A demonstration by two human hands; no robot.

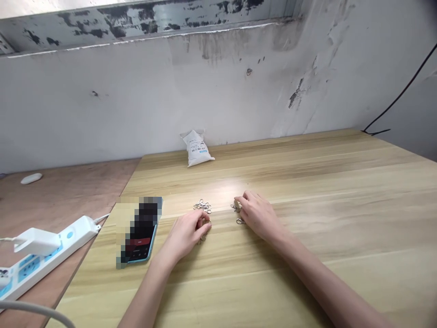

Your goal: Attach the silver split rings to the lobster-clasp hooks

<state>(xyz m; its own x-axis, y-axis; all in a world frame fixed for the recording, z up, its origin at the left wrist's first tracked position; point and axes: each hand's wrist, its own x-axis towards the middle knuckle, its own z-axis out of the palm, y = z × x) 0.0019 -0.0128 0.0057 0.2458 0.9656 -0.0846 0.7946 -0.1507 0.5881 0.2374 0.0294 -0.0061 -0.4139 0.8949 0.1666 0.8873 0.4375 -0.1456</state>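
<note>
Metal clips (202, 206), piled just beyond the left hand (187, 231), others beside the right hand (257, 212) — both curled, grip cannot be told.

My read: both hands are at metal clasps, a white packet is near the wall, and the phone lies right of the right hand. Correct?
Not quite: the head view shows the phone lying left of the left hand, not right of the right hand. Both hands are at metal clasps, and a white packet is near the wall.
</note>
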